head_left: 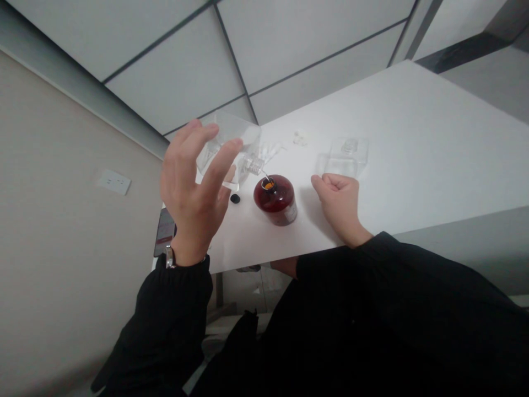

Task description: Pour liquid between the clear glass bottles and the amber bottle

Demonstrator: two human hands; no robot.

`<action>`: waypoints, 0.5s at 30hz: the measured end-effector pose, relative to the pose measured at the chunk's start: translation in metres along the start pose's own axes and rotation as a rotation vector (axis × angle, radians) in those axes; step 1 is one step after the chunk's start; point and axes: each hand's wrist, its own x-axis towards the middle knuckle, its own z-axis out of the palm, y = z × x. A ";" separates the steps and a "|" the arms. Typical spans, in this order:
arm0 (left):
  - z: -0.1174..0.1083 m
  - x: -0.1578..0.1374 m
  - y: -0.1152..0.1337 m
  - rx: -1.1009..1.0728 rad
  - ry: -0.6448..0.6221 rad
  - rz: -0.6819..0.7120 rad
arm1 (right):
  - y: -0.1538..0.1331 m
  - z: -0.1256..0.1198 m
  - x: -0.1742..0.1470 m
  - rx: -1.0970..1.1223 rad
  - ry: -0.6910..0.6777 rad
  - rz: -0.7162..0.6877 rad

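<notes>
In the head view, the amber bottle (276, 203) standing on the white table (433, 149) bears a pale label (291, 213), its print too small to read. The phone (164, 232), partly behind the left wrist, shows a screen with a reddish bar and blurred writing.

The left hand (192, 184) has its fingers spread and bent around a clear bottle (231, 128), gripping it tilted above the table. A thin stream runs from its threaded neck into the amber bottle's open mouth. A black cap (235, 199) lies just left of the amber bottle.

The right hand (341, 207) is curled into a fist; whether anything is inside cannot be told. Just beyond it is a second clear bottle (350, 154).
</notes>
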 end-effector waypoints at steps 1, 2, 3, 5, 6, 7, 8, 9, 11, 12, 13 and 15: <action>0.000 0.001 0.001 0.016 0.012 0.018 | 0.000 0.000 0.000 0.000 0.000 0.000; 0.000 0.002 0.001 0.031 0.020 0.029 | 0.000 0.000 0.000 0.000 -0.001 0.001; 0.000 0.003 0.002 0.047 0.020 0.032 | 0.000 0.000 0.000 0.000 -0.001 0.002; 0.000 0.004 0.002 0.069 0.024 0.031 | -0.001 0.000 0.000 0.001 -0.003 0.006; 0.000 0.005 0.002 0.075 0.033 0.033 | -0.001 0.000 -0.001 0.001 -0.004 0.009; 0.001 0.005 0.001 0.079 0.047 0.042 | -0.001 0.000 -0.001 0.001 -0.005 0.012; 0.002 0.004 0.001 0.083 0.055 0.046 | -0.002 0.000 -0.001 0.001 -0.006 0.014; 0.003 0.004 0.000 0.087 0.059 0.055 | -0.002 0.000 -0.001 0.001 -0.006 0.017; 0.004 0.004 0.000 0.097 0.071 0.076 | -0.003 0.000 -0.001 0.001 -0.004 0.022; 0.004 0.004 0.000 0.103 0.072 0.079 | -0.003 0.000 0.000 0.000 -0.003 0.024; 0.003 0.005 0.000 0.107 0.075 0.081 | -0.003 0.000 0.000 0.000 -0.003 0.025; 0.001 0.005 0.002 0.109 0.062 0.065 | -0.004 0.000 -0.001 -0.001 -0.002 0.026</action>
